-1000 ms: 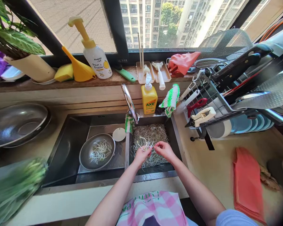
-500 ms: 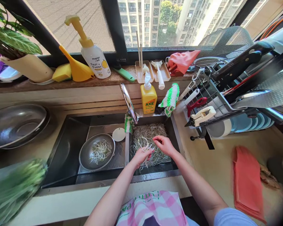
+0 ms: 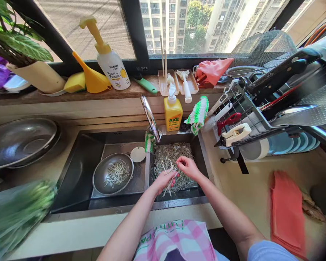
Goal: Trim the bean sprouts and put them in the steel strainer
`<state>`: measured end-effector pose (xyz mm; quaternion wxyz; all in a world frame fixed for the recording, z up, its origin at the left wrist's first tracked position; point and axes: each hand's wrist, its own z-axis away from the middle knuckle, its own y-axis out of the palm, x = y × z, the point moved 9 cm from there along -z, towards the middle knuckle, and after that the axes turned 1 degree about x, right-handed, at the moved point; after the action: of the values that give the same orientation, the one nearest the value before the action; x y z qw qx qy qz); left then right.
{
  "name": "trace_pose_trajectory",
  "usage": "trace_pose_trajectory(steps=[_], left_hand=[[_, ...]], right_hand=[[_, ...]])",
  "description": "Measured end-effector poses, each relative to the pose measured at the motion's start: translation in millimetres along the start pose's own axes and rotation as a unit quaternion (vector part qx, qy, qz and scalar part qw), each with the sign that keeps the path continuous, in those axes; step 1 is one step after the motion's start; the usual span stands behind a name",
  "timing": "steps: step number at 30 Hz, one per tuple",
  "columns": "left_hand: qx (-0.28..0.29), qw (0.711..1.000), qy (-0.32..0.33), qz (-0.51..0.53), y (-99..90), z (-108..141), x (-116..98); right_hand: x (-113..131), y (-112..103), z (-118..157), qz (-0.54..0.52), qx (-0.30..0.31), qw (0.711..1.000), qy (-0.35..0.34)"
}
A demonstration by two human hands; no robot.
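Over the right sink basin, my left hand (image 3: 164,181) is closed on a small bunch of bean sprouts that stick out past its fingers. Just to the right, my right hand (image 3: 188,167) has its thumb and fingertips pressed together; what they hold, if anything, is too small to make out. Beneath both hands a thick pile of bean sprouts (image 3: 179,149) fills the right basin. In the left basin stands a round metal bowl (image 3: 97,180) with loose white sprouts (image 3: 117,174) inside.
The faucet (image 3: 150,117) rises between the basins, beside a yellow AXE bottle (image 3: 173,115). A knife and utensil rack (image 3: 250,108) stands at right, red gloves (image 3: 288,214) below it. Woks (image 3: 24,141) and bagged greens (image 3: 24,214) lie at left. A white disc (image 3: 137,154) is behind the bowl.
The camera view has shifted slightly, moving the surroundings a little to the right. My hands stay almost in place, with small finger movements around the sprouts.
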<state>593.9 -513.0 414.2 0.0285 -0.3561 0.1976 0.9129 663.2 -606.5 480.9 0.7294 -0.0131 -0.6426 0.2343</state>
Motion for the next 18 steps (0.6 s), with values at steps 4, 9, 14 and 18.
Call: trace_pose_trajectory(steps=[4, 9, 14, 18], left_hand=[[-0.005, 1.0, 0.001, -0.01, 0.1, 2.2, -3.3], [-0.014, 0.999, 0.003, -0.031, 2.9, 3.7, -6.0], [-0.018, 0.999, -0.005, -0.029, 3.0, 2.5, -2.6], [-0.007, 0.999, -0.001, -0.039, 3.0, 2.3, -3.7]], right_hand=[[4.6, 20.1, 6.5, -0.077, 0.12, 0.99, -0.002], [4.3, 21.7, 8.0, 0.003, 0.118, 0.993, -0.016], [3.5, 13.8, 5.9, 0.107, 0.027, 0.994, -0.023], [3.2, 2.2, 4.7, 0.012, -0.015, 1.0, -0.011]])
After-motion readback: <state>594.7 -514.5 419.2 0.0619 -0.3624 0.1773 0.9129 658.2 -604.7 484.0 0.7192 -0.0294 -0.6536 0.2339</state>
